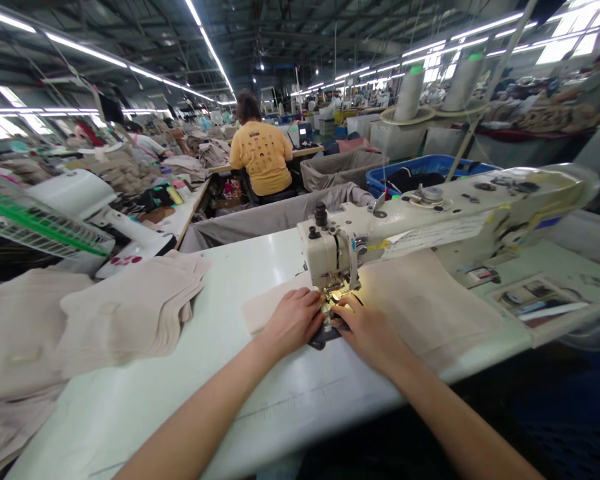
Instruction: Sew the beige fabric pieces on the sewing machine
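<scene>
At the needle area of a white sewing machine (330,257), both hands are close together on beige fabric. My left hand (294,319) rests left of the presser foot, its fingers curled together over a beige fabric piece (260,308). From the right, my right hand (369,328) reaches in with thumb and fingers closed at the fabric's edge beside the needle. A broad beige panel (425,300) spreads under the machine arm to the right. A small lamp lights the stitching spot, and the fingertips partly hide it.
Stacked beige pieces (130,307) lie at the table's left, near a white fan (75,200). Thread cones (410,93) stand behind the machine. Beyond the table are a grey cloth-lined bin (275,217), a blue crate (405,170) and a seated person in yellow (263,157).
</scene>
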Motion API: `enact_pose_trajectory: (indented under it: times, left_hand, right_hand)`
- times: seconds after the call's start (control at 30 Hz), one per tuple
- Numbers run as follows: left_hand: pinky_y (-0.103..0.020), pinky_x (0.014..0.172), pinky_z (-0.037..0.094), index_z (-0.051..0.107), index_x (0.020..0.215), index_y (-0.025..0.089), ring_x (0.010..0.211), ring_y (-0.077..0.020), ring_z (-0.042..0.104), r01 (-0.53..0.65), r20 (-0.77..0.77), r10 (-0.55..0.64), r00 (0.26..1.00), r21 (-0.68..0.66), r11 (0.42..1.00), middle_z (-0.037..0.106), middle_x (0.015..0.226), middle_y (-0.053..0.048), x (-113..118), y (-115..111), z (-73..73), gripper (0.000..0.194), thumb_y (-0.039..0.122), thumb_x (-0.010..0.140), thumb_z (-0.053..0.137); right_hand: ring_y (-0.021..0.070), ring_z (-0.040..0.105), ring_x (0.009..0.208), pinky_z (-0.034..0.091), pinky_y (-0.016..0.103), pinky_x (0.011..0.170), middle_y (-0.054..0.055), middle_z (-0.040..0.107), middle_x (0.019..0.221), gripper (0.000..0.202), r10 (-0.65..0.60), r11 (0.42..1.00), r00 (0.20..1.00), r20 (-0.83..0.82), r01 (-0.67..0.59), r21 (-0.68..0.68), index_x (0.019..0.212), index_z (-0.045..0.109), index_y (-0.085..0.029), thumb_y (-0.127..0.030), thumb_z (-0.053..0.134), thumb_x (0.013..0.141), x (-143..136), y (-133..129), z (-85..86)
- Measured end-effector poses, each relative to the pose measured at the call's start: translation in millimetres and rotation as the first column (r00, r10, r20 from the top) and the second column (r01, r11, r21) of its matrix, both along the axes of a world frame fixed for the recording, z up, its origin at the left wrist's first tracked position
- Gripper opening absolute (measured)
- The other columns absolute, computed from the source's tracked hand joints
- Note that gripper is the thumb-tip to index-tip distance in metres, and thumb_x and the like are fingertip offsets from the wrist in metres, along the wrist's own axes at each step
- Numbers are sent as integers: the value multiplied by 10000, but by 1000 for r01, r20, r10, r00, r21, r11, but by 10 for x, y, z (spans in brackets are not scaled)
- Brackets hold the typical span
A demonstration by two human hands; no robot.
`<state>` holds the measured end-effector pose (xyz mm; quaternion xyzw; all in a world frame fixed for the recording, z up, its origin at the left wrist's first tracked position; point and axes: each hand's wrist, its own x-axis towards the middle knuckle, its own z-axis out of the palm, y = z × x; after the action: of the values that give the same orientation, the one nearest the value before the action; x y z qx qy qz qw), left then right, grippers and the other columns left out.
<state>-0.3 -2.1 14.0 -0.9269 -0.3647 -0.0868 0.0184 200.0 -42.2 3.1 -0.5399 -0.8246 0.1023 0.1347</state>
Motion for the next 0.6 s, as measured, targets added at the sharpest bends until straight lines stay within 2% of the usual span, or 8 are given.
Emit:
enact_pose_trajectory:
  times: [0.17, 0.37, 0.6]
  left_hand:
    - [-451, 967, 533, 628, 1196, 154, 1116, -273, 598, -20, 72, 19, 997, 21, 1000, 669, 1194, -121, 0, -16, -59, 271, 289, 1003, 494]
    - [-470, 1079, 492, 619, 1212, 163, 1256, -274, 557, 48, 196, -54, 979, 38, 998, 640, 1282, -138, -17, -31, -137, 289, 254, 1007, 437]
    - [-521, 1129, 430, 580, 1295, 172, 1311, -293, 530, -65, 182, 72, 981, -44, 997, 606, 1375, -141, -20, -3, -199, 340, 293, 985, 512]
  right_hand:
    - [222, 702, 942, 570, 325, 744, 90, 632, 1275, 243, -19, 998, 998, -67, 23, 51, 1205, 639, -210, -224, 570, 973, 10, -145, -127]
    - [213, 700, 921, 571, 316, 738, 92, 644, 1248, 231, -33, 994, 996, -82, 41, 104, 1189, 639, -208, -224, 528, 987, 1, -184, -185]
    - [209, 701, 931, 561, 302, 746, 73, 649, 1243, 225, -46, 994, 996, -71, 53, 97, 1184, 639, -213, -216, 542, 981, -9, -190, -163]
